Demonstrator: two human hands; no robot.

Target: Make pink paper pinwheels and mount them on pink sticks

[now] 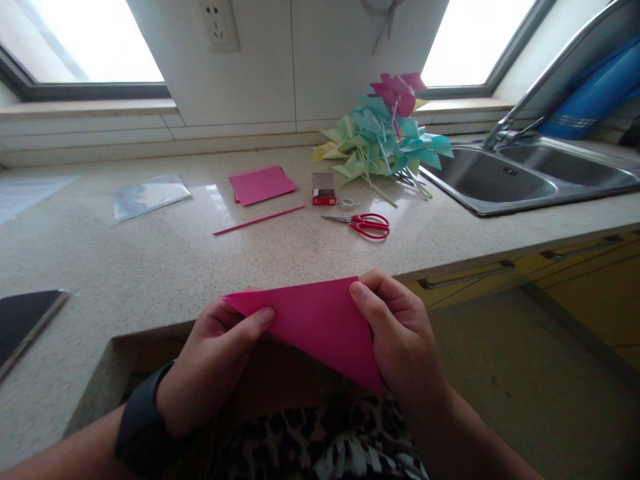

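A sheet of pink paper, folded into a triangle, is held up in front of me just off the counter's front edge. My left hand pinches its left part, thumb on top. The right corner is gripped by my right hand, whose thumb presses on the near face. Beyond the paper, red-handled scissors lie on the counter, blades to the left. Close by are a small roll of clear tape and a small red box. A thin pink stick lies left of them, before stacked pink paper.
Paper pinwheels in green, blue, yellow and pink are heaped at the back, beside a steel double sink. A clear plastic packet lies on the speckled counter. A dark flat object is at the left.
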